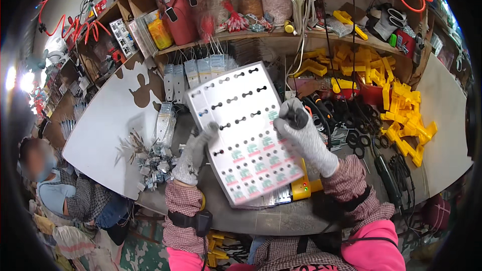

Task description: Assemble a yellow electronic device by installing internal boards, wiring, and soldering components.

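A white rectangular sheet (241,135) is held tilted above the worktable. Rows of dark dumbbell-shaped slots cross its upper part; small round holes and green and pink printed labels cover the lower part. My left hand (192,154), in a grey glove, is closed at its left edge, thumb against the sheet. At the right edge my right hand (304,133) is closed too, its thumb over the sheet and its dark-tipped fingers curled. Whether those fingers also hold something small cannot be told. Beneath the sheet's lower right corner, a yellow device (301,188) with small lit lamps is partly hidden.
Small metal pieces (155,165) lie heaped left of my left hand. Black ring-shaped parts (357,140) and a pile of yellow plastic parts (409,115) lie to the right, near a dark corded tool (387,175). Cables hang from the shelf (241,36). Another person (65,190) sits far left.
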A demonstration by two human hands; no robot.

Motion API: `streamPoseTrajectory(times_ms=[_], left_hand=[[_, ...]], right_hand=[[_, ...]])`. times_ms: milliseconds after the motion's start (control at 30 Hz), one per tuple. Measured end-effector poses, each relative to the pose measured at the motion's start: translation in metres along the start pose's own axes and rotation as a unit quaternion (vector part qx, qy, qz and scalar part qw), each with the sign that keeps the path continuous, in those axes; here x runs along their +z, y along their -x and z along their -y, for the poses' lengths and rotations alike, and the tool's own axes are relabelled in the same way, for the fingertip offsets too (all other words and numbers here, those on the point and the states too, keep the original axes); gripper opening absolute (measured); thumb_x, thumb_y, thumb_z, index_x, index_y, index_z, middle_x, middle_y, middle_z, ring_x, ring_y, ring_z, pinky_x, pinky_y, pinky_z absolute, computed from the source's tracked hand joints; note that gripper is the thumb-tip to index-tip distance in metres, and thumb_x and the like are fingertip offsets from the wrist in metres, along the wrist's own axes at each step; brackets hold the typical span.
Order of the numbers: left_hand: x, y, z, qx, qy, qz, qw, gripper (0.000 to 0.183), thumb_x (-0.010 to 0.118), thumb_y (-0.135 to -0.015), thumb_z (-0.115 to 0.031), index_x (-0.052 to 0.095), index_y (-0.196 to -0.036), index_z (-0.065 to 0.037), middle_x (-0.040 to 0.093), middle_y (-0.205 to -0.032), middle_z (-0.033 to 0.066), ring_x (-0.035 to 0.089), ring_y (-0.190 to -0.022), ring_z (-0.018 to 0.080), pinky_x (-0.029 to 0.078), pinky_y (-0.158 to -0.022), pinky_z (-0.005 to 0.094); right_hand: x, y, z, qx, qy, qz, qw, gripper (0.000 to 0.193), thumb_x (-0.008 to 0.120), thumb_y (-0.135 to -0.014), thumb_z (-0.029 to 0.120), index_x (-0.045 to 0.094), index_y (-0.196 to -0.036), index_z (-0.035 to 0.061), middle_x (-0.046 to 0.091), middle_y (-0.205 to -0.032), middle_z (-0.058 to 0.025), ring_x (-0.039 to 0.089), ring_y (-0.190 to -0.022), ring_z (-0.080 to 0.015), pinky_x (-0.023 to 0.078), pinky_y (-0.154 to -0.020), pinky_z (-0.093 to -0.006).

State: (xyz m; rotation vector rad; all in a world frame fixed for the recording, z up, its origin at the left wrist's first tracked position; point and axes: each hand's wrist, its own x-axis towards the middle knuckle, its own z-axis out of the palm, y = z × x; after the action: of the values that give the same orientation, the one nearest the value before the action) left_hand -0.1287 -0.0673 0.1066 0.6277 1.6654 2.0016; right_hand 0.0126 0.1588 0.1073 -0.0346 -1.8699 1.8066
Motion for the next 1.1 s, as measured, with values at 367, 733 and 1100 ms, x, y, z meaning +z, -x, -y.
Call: streamPoseTrajectory(times_ms=[367,733,1100], left_hand=[[-0.029,0.022,0.078,0.02,0.505,0.377,0.776,0.02,0.054,-0.09,0.002,0.064,-0.107,0.006,0.065,-0.096,0.0075,0.064,-0.102,0.0231,0.05,-0.102,0.041],[-0.003,0.048,0.047,-0.14,0.383,0.264,0.874,0.051,0.062,-0.085,-0.003,0.052,-0.132,0.013,0.059,-0.135,0.0253,0.062,-0.12,0.0354,0.051,-0.104,0.0488],[-0.03,0.034,0.098,-0.079,0.283,0.143,0.945,0.006,0.059,-0.095,0.001,0.063,-0.097,-0.003,0.067,-0.109,0.0103,0.065,-0.093,0.0159,0.057,-0.085,0.0385]], right_hand=[[0.005,0.063,0.049,0.056,0.139,0.145,0.978,0.045,0.064,-0.091,0.009,0.058,-0.136,0.0112,0.06,-0.134,-0.0129,0.062,-0.113,-0.0204,0.049,-0.096,-0.0331],[-0.007,0.068,0.047,-0.338,0.575,0.107,0.737,0.038,0.069,-0.081,0.021,0.068,-0.118,0.0268,0.062,-0.117,-0.0006,0.056,-0.115,-0.0274,0.04,-0.1,-0.0508],[-0.015,0.067,0.024,-0.257,0.452,0.156,0.84,0.032,0.077,-0.082,0.027,0.071,-0.112,0.0188,0.064,-0.118,-0.0029,0.057,-0.112,-0.0281,0.042,-0.096,-0.045]])
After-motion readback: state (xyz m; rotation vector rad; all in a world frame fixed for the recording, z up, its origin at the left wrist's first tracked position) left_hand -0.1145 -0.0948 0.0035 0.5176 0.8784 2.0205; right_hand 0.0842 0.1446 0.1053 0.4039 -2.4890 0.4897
